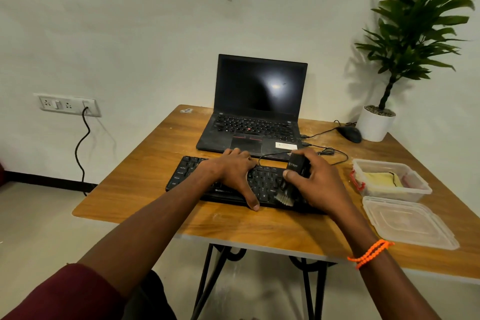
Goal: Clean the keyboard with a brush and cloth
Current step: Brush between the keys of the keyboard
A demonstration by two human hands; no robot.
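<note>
A black keyboard (pixel 187 174) lies on the wooden table (pixel 145 189) in front of a laptop. My left hand (pixel 231 171) rests flat across the keyboard's middle, fingers spread and thumb at its near edge. My right hand (pixel 319 179) grips a black brush (pixel 296 163) by its body, and the pale bristles (pixel 284 199) touch the keys at the keyboard's right part. A yellow cloth (pixel 380 180) lies in an open clear plastic container (pixel 420 188) to the right.
An open black laptop (pixel 259 101) stands behind the keyboard, cables running right to a black mouse (pixel 349 134). A potted plant (pixel 375 125) sits at the back right corner. The container's lid (pixel 407 223) lies at the near right. A wall socket (pixel 67 105) with a cord is on the left.
</note>
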